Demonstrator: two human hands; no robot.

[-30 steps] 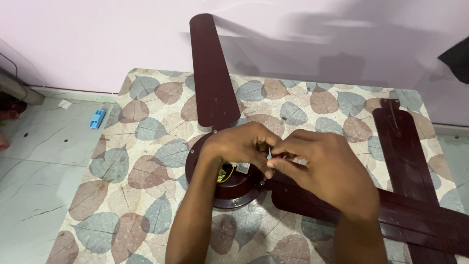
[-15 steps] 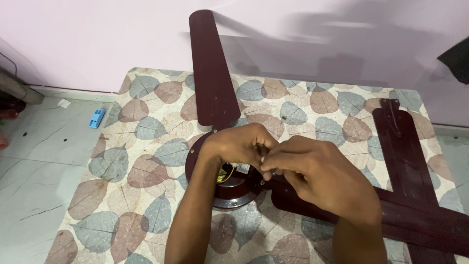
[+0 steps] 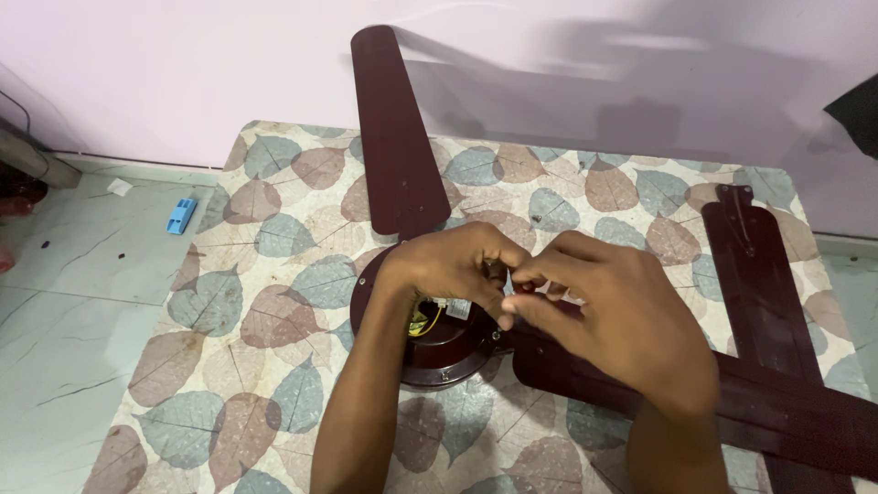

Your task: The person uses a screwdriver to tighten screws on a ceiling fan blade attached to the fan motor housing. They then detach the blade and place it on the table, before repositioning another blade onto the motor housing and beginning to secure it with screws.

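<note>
Two bare hands, the left hand (image 3: 453, 265) and the right hand (image 3: 613, 316), meet over one round dark maroon ceiling-fan motor housing (image 3: 448, 343). Three long maroon fan blades show: one far (image 3: 389, 137), one near right (image 3: 732, 402), one loose at right (image 3: 759, 274). One leaf-patterned worktop (image 3: 274, 302). One small blue object (image 3: 181, 216) on the floor, left.

Single head cam, close, looking steeply down and forward over the tabletop (image 3: 274, 366) toward the wall (image 3: 183, 73).
</note>
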